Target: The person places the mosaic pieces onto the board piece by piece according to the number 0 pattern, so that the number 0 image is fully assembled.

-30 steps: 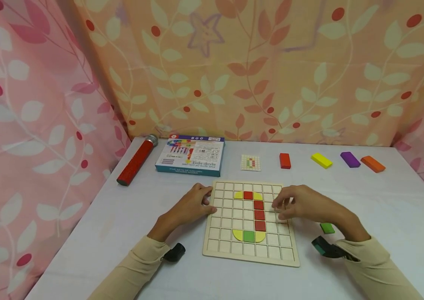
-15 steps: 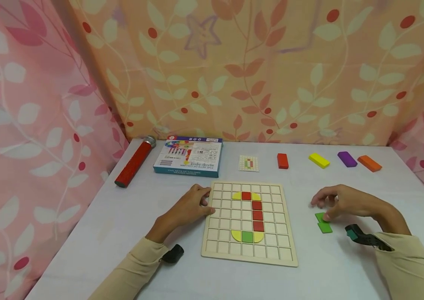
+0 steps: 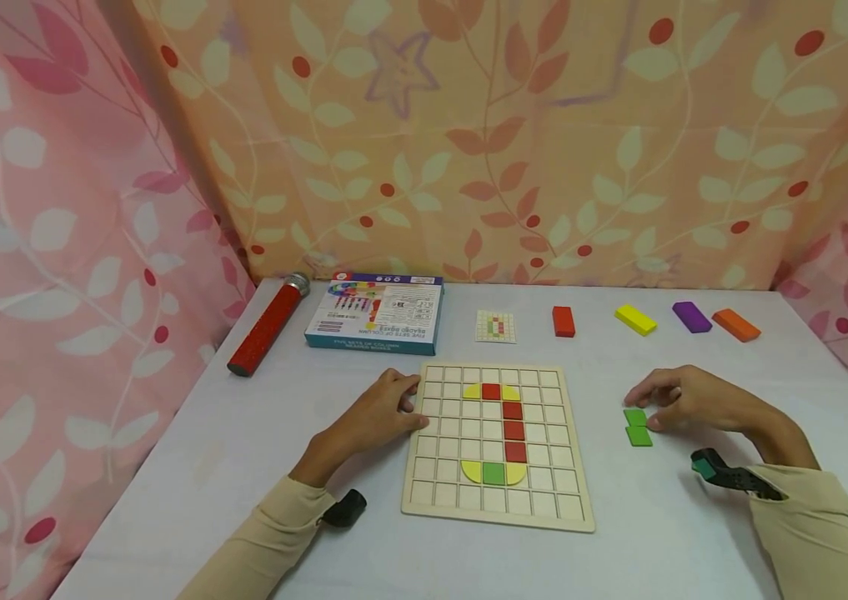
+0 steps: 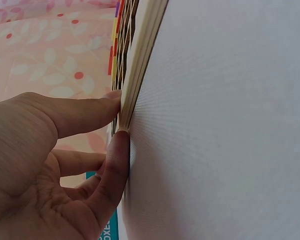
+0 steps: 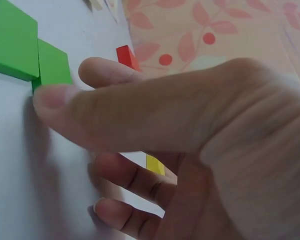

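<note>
My left hand [image 3: 377, 414] pinches the left edge of a wooden grid board [image 3: 454, 504]; in the left wrist view, the thumb [image 4: 85, 114] lies on top with a finger beneath the rim. Red, yellow and green pieces sit in its cells, including a green square [image 3: 494, 473] between two yellow quarter-rounds. To the board's right, my right hand [image 3: 701, 404] touches a green tile [image 5: 52, 62] with the thumb tip. The index fingertip is close by, with a gap visible in the right wrist view. A second green tile [image 3: 639, 437] adjoins the first.
Behind the board lie a small printed pattern card [image 3: 495, 327], a box [image 3: 374, 312] and a red tube [image 3: 268, 329]. Red [image 3: 563, 322], yellow [image 3: 635, 320], purple [image 3: 691, 317] and orange blocks [image 3: 735, 325] are spread along the back right. Patterned curtains [image 3: 469, 150] surround the table.
My right hand has left the board's right side for the green tiles. Both tiles have slid slightly away and leftward. My left hand stays at the board's edge.
</note>
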The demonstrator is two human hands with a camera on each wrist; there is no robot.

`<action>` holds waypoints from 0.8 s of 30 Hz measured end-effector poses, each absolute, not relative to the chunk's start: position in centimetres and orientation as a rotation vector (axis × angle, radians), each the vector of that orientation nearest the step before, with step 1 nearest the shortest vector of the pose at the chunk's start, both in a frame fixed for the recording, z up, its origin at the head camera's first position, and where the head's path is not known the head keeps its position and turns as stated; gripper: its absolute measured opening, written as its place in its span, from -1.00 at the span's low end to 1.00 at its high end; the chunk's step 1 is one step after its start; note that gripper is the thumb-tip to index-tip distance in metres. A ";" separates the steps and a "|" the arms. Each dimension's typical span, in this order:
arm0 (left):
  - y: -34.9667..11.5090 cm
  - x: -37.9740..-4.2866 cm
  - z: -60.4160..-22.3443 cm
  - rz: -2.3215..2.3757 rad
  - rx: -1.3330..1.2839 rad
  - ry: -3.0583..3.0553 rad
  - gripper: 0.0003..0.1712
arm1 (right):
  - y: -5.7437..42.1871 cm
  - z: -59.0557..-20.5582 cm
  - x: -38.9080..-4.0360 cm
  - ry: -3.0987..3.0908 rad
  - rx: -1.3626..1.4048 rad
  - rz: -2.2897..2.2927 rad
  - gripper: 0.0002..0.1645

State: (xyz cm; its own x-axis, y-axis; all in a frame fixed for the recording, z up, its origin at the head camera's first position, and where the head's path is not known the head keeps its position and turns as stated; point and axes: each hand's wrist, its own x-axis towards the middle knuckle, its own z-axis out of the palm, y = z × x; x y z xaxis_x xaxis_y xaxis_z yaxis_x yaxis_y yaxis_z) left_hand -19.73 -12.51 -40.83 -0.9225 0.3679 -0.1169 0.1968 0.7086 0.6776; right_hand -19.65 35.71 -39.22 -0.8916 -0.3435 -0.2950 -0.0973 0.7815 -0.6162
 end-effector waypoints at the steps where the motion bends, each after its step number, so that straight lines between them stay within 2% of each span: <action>1: -12.5 -19.7 -40.8 1.022 0.448 2.673 -0.17 | 35.7 -39.2 -19.7 2.583 -0.335 -0.864 -0.57; 8: -12.6 -19.7 -40.9 1.020 0.458 2.674 -0.17 | 35.3 -39.2 -19.6 2.617 -0.341 -0.854 -0.50; 16: -12.6 -19.7 -40.9 1.012 0.461 2.678 -0.17 | 34.1 -39.2 -19.8 2.717 -0.301 -0.786 -0.57; 24: -12.5 -19.7 -40.9 0.998 0.454 2.682 -0.16 | 29.1 -38.1 -19.5 2.765 -0.463 -0.880 -0.58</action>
State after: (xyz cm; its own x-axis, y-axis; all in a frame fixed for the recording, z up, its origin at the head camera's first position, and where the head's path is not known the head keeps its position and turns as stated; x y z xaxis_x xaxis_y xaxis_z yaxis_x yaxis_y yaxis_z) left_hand -19.74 -12.52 -40.89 -0.9220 0.3688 -0.1175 0.2024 0.7181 0.6658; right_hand -19.54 29.11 -38.11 -0.9303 -0.3539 -0.0961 -0.2333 0.7734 -0.5895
